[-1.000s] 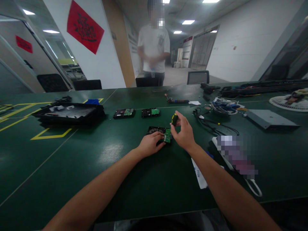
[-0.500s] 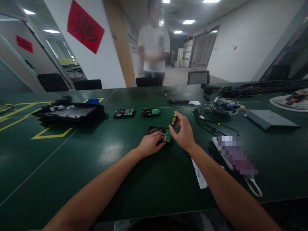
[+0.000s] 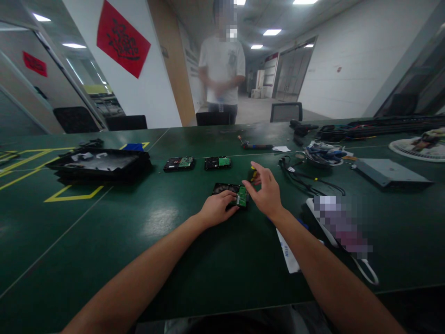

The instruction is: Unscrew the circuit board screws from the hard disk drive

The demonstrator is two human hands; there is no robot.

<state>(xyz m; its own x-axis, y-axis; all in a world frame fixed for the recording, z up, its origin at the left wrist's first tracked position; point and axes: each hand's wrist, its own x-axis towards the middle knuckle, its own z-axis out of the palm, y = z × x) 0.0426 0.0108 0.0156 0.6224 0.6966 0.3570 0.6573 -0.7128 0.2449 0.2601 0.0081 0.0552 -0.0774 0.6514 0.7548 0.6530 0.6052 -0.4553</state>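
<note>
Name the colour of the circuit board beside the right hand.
Green circuit board, head view.

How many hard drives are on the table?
3. One hard drive under the left hand; a second drive and third drive side by side beyond it, right of the black tray, which may hide others.

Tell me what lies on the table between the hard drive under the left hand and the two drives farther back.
Nothing: in the head view, only bare green table separates the hard drive from the two drives.
</note>
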